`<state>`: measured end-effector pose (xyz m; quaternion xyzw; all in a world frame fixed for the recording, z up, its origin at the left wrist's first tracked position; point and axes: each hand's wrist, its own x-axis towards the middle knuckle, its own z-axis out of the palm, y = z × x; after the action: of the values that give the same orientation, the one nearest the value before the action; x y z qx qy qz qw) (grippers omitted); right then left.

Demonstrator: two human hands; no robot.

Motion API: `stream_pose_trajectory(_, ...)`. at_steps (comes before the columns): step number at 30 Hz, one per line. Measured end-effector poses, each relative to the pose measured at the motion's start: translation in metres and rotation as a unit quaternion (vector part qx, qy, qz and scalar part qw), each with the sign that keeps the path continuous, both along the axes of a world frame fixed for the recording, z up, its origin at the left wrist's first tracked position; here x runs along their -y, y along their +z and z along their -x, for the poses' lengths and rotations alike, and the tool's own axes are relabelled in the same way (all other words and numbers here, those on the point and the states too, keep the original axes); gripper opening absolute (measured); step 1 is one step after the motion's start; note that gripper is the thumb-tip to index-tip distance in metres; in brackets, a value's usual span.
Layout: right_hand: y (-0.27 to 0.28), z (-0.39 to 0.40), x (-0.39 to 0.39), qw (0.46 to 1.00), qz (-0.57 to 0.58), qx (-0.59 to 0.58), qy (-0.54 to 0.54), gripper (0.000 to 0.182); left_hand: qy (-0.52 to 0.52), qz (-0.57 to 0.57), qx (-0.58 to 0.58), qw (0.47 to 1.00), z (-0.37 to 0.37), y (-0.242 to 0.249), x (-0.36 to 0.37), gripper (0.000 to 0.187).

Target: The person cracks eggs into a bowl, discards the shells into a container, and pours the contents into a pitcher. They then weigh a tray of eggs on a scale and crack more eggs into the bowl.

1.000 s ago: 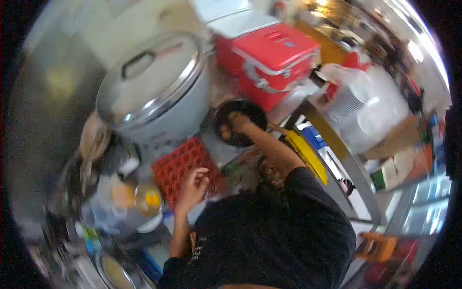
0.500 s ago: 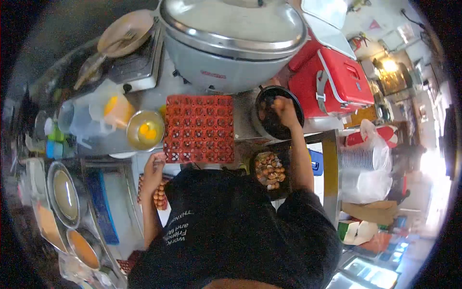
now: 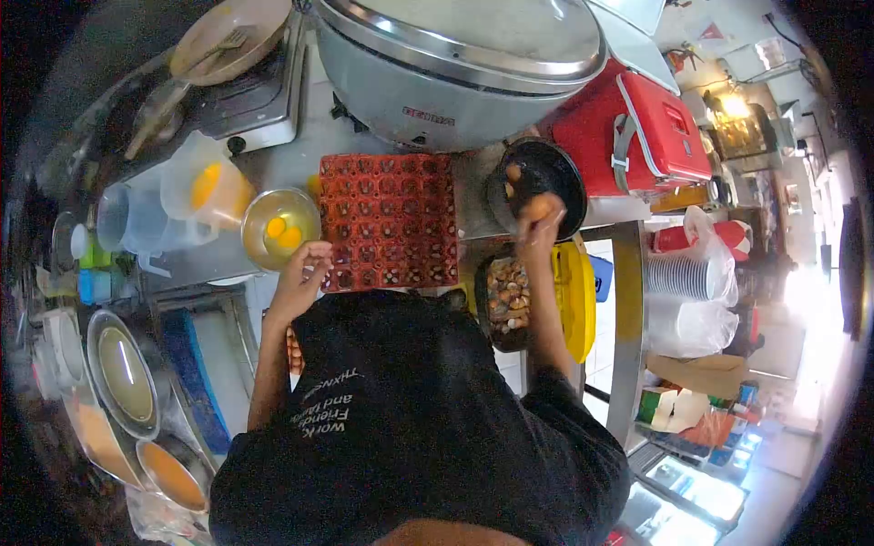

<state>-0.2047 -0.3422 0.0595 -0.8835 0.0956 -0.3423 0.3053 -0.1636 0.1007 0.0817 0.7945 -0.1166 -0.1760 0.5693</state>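
Observation:
My right hand is closed around a brown egg at the near edge of a black pan. Another egg lies in that pan. My left hand, fingers apart and slightly bent, is beside the near left corner of a red egg tray, and I see nothing in it. Just beyond this hand stands a metal bowl with two yolks in clear egg white. Below the pan, a dark bin holds many broken eggshells.
A large rice cooker stands behind the tray, with a red cooler box to its right. At left are a plastic jug containing yellow liquid and a frying pan on a stove. A yellow lid stands beside the bin.
My right hand has lifted slightly from inside the pan to its near edge with the egg. My left hand has moved up toward the bowl. The yellow lid now shows more as the view shifts.

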Motion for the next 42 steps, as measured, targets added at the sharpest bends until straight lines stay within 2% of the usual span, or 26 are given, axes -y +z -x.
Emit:
stream_pose_trajectory(1, -0.022, 0.006, -0.008, 0.998, -0.045, -0.031, 0.041, 0.048, -0.002, -0.002, -0.002, 1.000, -0.004, 0.001, -0.002, 0.022)
stream_pose_trajectory(4, -0.065, 0.017, -0.035, 0.981, 0.173, -0.073, 0.056, 0.054, -0.004, 0.070, 0.003, 0.998, -0.017, -0.010, -0.009, 0.023)
stream_pose_trajectory(7, -0.109, 0.021, -0.053, 0.922, 0.235, -0.304, 0.050, 0.060, -0.033, 0.035, 0.005, 0.999, -0.024, -0.001, -0.020, 0.026)
stream_pose_trajectory(8, -0.110, 0.021, -0.052, 0.913, 0.274, -0.292, 0.071, 0.053, -0.044, 0.037, 0.022, 0.998, -0.025, -0.002, -0.022, 0.026)
stream_pose_trajectory(10, -0.098, 0.011, -0.053, 0.972, 0.061, -0.211, 0.082, 0.046, -0.053, 0.032, 0.059, 0.996, -0.028, -0.001, -0.028, 0.026)
stream_pose_trajectory(12, -0.085, -0.010, -0.089, 0.966, -0.119, -0.164, 0.159, 0.043, -0.061, -0.029, 0.142, 0.988, -0.033, 0.008, -0.025, 0.028)
stream_pose_trajectory(14, 0.003, -0.043, -0.153, 0.915, -0.248, -0.146, 0.282, 0.045, -0.089, -0.091, 0.193, 0.973, -0.041, 0.023, -0.019, 0.037)
stream_pose_trajectory(15, 0.018, -0.059, -0.182, 0.883, -0.270, -0.209, 0.322, 0.047, -0.105, -0.112, 0.199, 0.968, -0.044, 0.030, -0.015, 0.045)
stream_pose_trajectory(16, 0.029, -0.078, -0.212, 0.847, -0.285, -0.271, 0.357, 0.051, -0.124, -0.128, 0.205, 0.962, -0.049, 0.032, -0.014, 0.053)
stream_pose_trajectory(19, 0.015, -0.113, -0.298, 0.775, -0.320, -0.400, 0.371, 0.062, -0.040, -0.204, 0.359, 0.910, -0.064, -0.008, -0.023, 0.049)
stream_pose_trajectory(20, 0.012, -0.120, -0.317, 0.799, -0.291, -0.377, 0.367, 0.064, -0.029, -0.180, 0.306, 0.934, -0.071, -0.005, -0.032, 0.050)
stream_pose_trajectory(21, 0.011, -0.127, -0.335, 0.823, -0.261, -0.352, 0.362, 0.066, -0.025, -0.201, 0.319, 0.926, -0.077, -0.009, -0.043, 0.056)
stream_pose_trajectory(23, 0.001, -0.143, -0.356, 0.836, -0.221, -0.366, 0.344, 0.071, -0.017, -0.243, 0.345, 0.907, -0.083, -0.022, -0.064, 0.068)
stream_pose_trajectory(24, -0.004, -0.149, -0.364, 0.824, -0.211, -0.408, 0.330, 0.074, -0.039, -0.228, 0.268, 0.935, -0.081, -0.020, -0.072, 0.066)
stream_pose_trajectory(25, -0.010, -0.152, -0.371, 0.811, -0.200, -0.450, 0.316, 0.077, -0.039, -0.223, 0.255, 0.940, -0.080, -0.024, -0.079, 0.065)
stream_pose_trajectory(26, -0.014, -0.154, -0.372, 0.808, -0.180, -0.442, 0.345, 0.083, -0.038, -0.218, 0.242, 0.945, -0.083, -0.032, -0.085, 0.065)
stream_pose_trajectory(29, -0.032, -0.165, -0.373, 0.796, -0.100, -0.445, 0.397, 0.083, -0.063, -0.223, 0.221, 0.947, -0.085, -0.036, -0.100, 0.057)
stream_pose_trajectory(32, -0.030, -0.165, -0.376, 0.833, 0.104, -0.389, 0.380, 0.077, -0.090, -0.221, 0.201, 0.950, -0.089, -0.031, -0.111, 0.048)
stream_pose_trajectory(35, 0.012, -0.155, -0.373, 0.847, 0.089, -0.292, 0.434, 0.066, -0.062, -0.182, 0.244, 0.951, -0.095, -0.029, -0.112, 0.041)
stream_pose_trajectory(37, 0.014, -0.155, -0.368, 0.833, -0.041, -0.251, 0.491, 0.053, 0.005, -0.099, 0.305, 0.947, -0.085, 0.001, -0.098, 0.042)
stream_pose_trajectory(38, 0.015, -0.155, -0.361, 0.820, -0.105, -0.228, 0.514, 0.048, 0.049, -0.044, 0.273, 0.960, -0.080, 0.012, -0.088, 0.042)
stream_pose_trajectory(40, 0.022, -0.142, -0.335, 0.826, -0.228, -0.191, 0.479, 0.035, 0.129, 0.070, 0.196, 0.969, -0.068, 0.024, -0.066, 0.044)
stream_pose_trajectory(42, 0.013, -0.121, -0.298, 0.813, -0.379, -0.104, 0.430, 0.028, 0.158, 0.081, 0.188, 0.966, -0.062, 0.015, -0.052, 0.043)
